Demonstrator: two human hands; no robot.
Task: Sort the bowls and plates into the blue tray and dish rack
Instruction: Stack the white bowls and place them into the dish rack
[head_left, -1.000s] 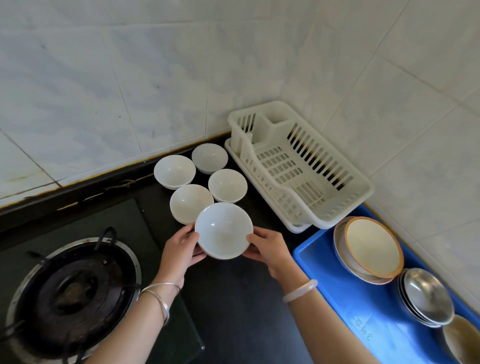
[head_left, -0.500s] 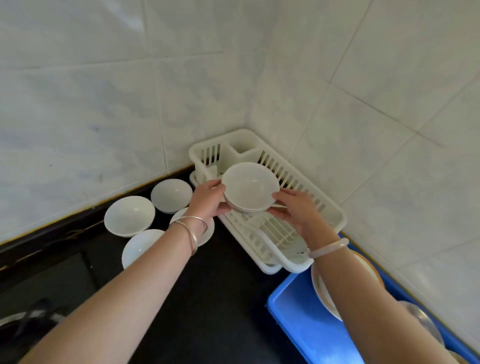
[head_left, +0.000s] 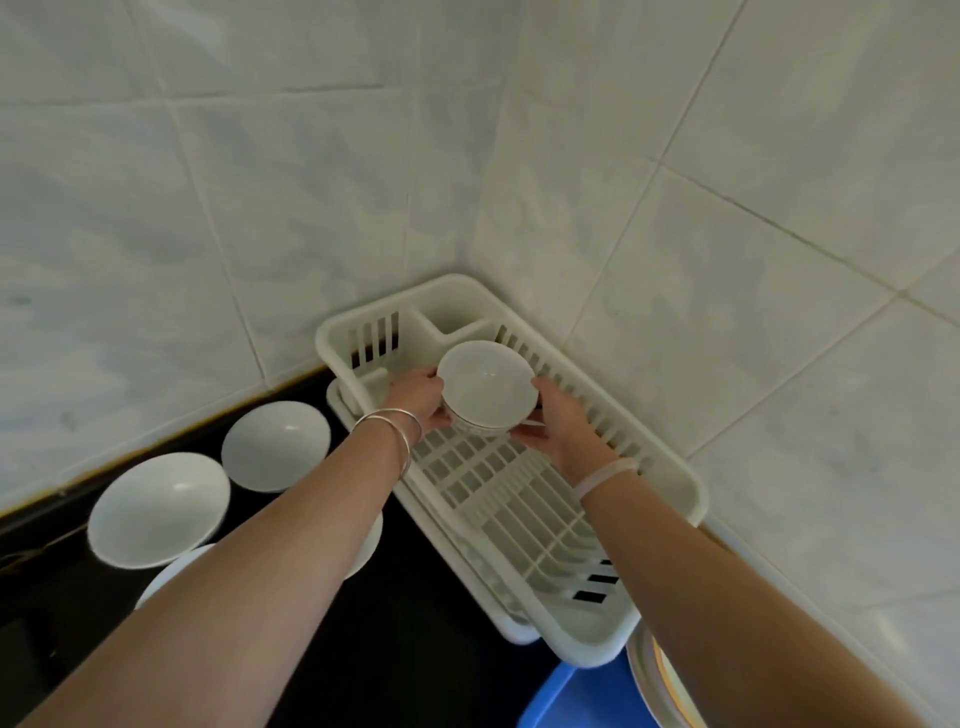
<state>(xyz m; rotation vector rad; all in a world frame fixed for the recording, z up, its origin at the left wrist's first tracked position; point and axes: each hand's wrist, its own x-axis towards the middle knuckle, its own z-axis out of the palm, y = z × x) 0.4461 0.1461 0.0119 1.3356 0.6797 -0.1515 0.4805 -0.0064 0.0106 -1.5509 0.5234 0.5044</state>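
Here, both hands grasp one white bowl (head_left: 485, 384) from opposite sides: the left hand (head_left: 415, 397) curls around its left wall and the right hand (head_left: 558, 423) cups its right wall and underside. The bowl is upright, mouth up, over the far end of the white plastic dish rack (head_left: 691, 483), just in front of the small walled compartment at the rack's back; whether its foot touches the slatted floor cannot be told. Two thin metal bangles (head_left: 400, 431) ring the left wrist and a pale bracelet (head_left: 605, 475) rings the right. The rack sits in a white drip tray (head_left: 514, 631) on a black countertop (head_left: 415, 623), pushed into the corner where two walls of pale, marbled tiles (head_left: 260, 208) meet. To the left of the rack, on the counter, stand two more white bowls in full view, one nearer the wall (head_left: 275, 446) and one nearer the viewer (head_left: 158, 508); two others show only as slivers beside the left forearm. At the bottom right, a corner of the blue tray (head_left: 576, 696) touches the rack's near end, and the edge of stacked plates (head_left: 660, 675) shows beside the right forearm.
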